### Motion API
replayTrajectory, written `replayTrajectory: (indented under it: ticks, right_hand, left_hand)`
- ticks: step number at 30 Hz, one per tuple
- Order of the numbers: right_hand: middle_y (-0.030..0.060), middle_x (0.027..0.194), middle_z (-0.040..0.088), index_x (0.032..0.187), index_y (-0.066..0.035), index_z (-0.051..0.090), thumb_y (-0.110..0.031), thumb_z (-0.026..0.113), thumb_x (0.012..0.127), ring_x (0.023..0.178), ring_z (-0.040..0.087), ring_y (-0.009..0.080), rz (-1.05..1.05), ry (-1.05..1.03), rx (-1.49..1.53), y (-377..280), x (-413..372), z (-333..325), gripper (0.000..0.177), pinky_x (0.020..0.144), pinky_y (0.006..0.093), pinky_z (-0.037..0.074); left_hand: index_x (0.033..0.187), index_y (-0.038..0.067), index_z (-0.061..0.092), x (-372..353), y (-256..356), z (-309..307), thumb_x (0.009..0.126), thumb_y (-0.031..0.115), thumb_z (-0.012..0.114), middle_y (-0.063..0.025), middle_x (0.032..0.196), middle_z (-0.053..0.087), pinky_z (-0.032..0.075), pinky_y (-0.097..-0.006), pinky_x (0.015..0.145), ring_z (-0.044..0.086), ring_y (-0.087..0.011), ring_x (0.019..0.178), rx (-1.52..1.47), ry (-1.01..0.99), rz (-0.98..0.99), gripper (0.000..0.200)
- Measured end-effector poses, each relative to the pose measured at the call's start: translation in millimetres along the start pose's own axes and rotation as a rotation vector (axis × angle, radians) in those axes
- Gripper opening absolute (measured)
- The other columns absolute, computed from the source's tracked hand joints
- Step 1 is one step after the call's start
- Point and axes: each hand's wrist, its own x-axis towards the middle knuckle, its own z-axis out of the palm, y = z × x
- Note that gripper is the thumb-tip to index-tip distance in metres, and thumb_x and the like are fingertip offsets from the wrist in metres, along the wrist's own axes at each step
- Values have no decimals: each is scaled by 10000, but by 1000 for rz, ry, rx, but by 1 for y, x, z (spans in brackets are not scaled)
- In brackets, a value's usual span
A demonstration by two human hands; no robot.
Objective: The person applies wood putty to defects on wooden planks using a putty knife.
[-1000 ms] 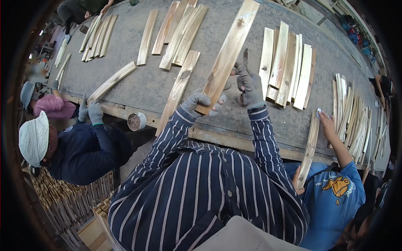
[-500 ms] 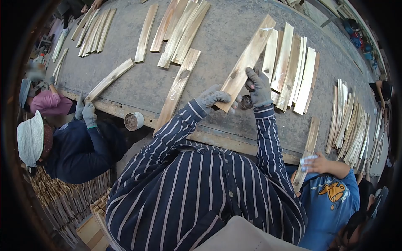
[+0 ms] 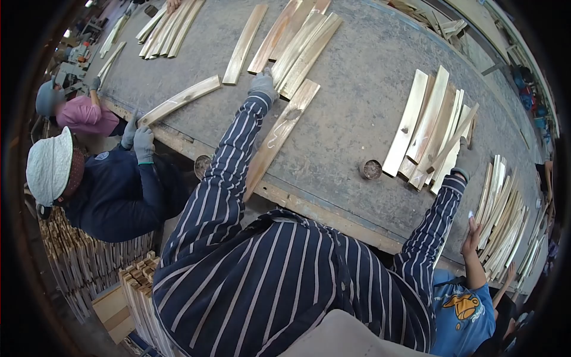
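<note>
My left hand (image 3: 262, 84), in a grey glove, reaches to the near end of a group of wooden slats (image 3: 302, 50). Its fingers stretch forward and touch that end. At the right, my gloved right hand (image 3: 462, 158) is closed on the edge of a wooden slat (image 3: 454, 137), which lies slanted over a row of other slats (image 3: 429, 124). Part of the right fingers is hidden behind that slat. Between my arms, a slat with a chalk squiggle (image 3: 281, 134) reaches past the table's near edge. A small round tin (image 3: 370, 170) stands left of the right-hand row.
A person in a white hat (image 3: 50, 169) holds a slat (image 3: 181, 100) at the left. Close by my right arm is a person in a blue shirt (image 3: 464, 306). More slats (image 3: 502, 214) lie far right. Stacked wood strips (image 3: 143, 291) stand below left of the table (image 3: 351, 77).
My hands have parted. The slat they both held is now in the right-hand row, under my right hand. My left hand has moved forward and left to the other slats.
</note>
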Motion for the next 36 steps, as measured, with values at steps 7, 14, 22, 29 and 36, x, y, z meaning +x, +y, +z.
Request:
replayTrajectory:
  ticks: [7,14,22,29,36]
  right_hand:
    - [113,999,692,1183,-80,629,-263,587,917,852,637,131,-187,-154,806,-70,-95,17,326,772,274,500]
    - [76,888,682,1217,-51,586,-270,601,912,823,597,125,-335,-469,1337,-177,-176,43,376,733,252,480]
    - [-2,718,595,1059,75,606,-251,727,819,579,518,64,74,-293,1125,-68,-56,59,423,492,194,399]
    - [118,901,687,1193,-59,614,-342,576,902,841,641,187,-97,108,98,24,26,41,408,771,315,497]
    - [-22,792,653,1131,-79,663,-290,536,947,523,427,17,-243,-254,850,-89,-100,16,307,480,197,367]
  left_hand:
    - [1241,-113,385,-78,-6,-2,635,-131,446,-198,1003,540,527,-306,630,582,-222,807,-2003,-638,-131,609]
    - [1290,-103,377,-165,75,-43,544,-90,498,-209,1064,561,551,-303,647,589,-244,804,-2360,-911,15,756]
    - [1154,1,570,-41,62,-28,763,431,709,-195,1041,628,468,-381,864,606,-302,988,-156,306,77,598]
    - [1139,-2,609,36,17,-3,685,434,770,-193,1064,648,468,-374,873,620,-323,997,-371,-296,-9,650]
    - [1200,-105,413,-59,35,-41,796,98,672,-239,982,604,583,-325,683,645,-279,705,-1693,-523,-161,521]
